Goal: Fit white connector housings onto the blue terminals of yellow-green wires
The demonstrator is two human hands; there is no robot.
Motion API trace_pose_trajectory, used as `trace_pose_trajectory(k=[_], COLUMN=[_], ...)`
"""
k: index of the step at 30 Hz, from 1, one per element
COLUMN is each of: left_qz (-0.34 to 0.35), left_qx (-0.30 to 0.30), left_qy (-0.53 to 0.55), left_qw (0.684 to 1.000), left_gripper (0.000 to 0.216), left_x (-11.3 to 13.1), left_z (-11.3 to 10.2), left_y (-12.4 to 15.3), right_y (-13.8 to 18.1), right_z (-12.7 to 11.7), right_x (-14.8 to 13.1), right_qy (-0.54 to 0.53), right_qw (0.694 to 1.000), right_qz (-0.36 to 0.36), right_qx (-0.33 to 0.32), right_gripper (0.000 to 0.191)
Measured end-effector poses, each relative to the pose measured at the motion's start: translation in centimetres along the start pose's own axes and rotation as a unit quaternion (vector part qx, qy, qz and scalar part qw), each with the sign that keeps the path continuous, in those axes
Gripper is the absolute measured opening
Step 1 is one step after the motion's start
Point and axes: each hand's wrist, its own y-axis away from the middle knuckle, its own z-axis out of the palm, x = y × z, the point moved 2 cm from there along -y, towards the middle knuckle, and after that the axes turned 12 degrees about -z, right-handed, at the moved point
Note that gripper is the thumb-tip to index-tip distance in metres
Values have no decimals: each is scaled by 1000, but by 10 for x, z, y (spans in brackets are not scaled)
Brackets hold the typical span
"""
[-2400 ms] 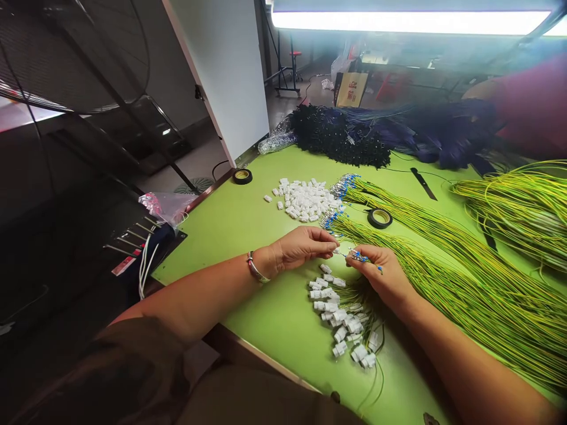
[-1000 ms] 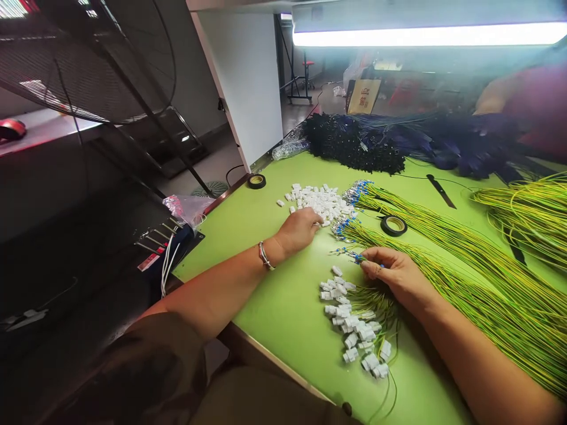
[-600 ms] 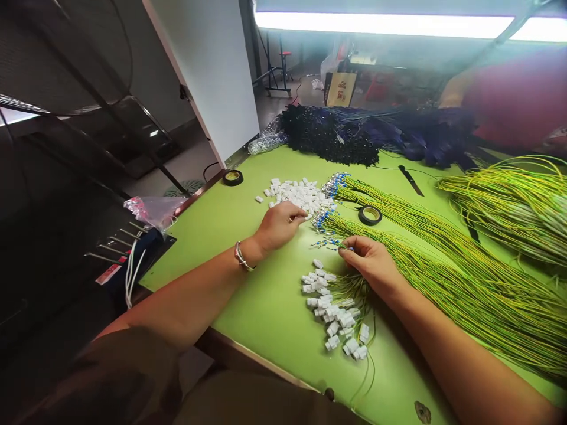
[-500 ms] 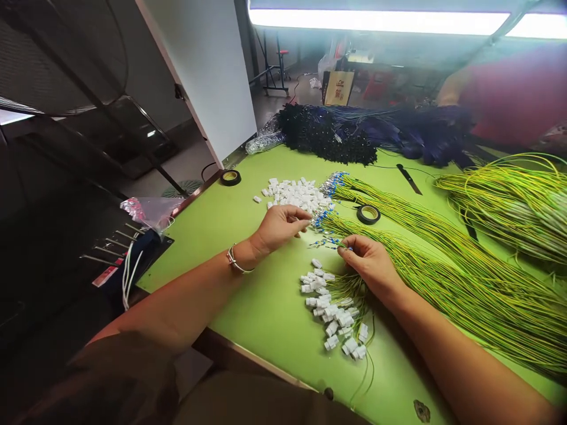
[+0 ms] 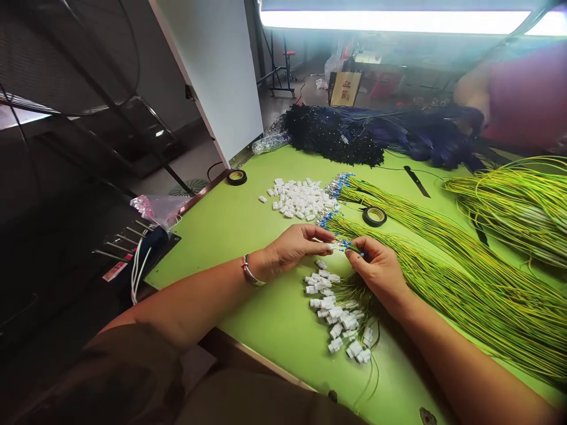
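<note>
My left hand (image 5: 297, 245) is closed in a pinch, and a small white connector housing (image 5: 330, 247) shows in part at its fingertips. Opposite it, my right hand (image 5: 375, 262) grips several yellow-green wires whose blue-sleeved metal ends (image 5: 343, 244) point toward the left fingertips. The two hands nearly meet; whether wire and connector touch is hidden. Beyond the left hand lies a pile of loose white connectors (image 5: 301, 199). Closer to me, below the hands, sits a cluster of white connectors with wires attached (image 5: 336, 316).
Long bundles of yellow-green wire (image 5: 469, 277) run across the right side of the green table (image 5: 261, 319). Two black tape rolls, one by the wires (image 5: 374, 216), lie flat. Dark cables (image 5: 336, 139) are heaped at the back. A person (image 5: 522, 88) is at the far right.
My left hand has moved from beside the loose connector pile, right and toward me, to the wire ends. The right hand stays on the wires. The view has shifted slightly.
</note>
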Motion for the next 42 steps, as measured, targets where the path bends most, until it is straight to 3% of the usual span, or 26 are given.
trace_pose_trajectory(k=[16,24,34,42], left_qz=[18,83,34,91], left_qx=[2,88,55,114], left_qy=[-14,-81,-27,-150], left_qw=[1000,989,998,978], left_gripper=[27,18,18,11], left_x=[-1,0,-5,1], left_z=[0,1,7,8], left_y=[-2,-2,-1,-2], right_y=[0,0,-1,-1], right_z=[-1,2,7,7], right_x=[3,10,9,11], right_qy=[64,3,-18,-10], right_qw=[997,1000,998,999], right_qz=[-38,-12,-40,-25], right_qx=[12,-11,-35,-42], right_gripper=[10,18,15,18])
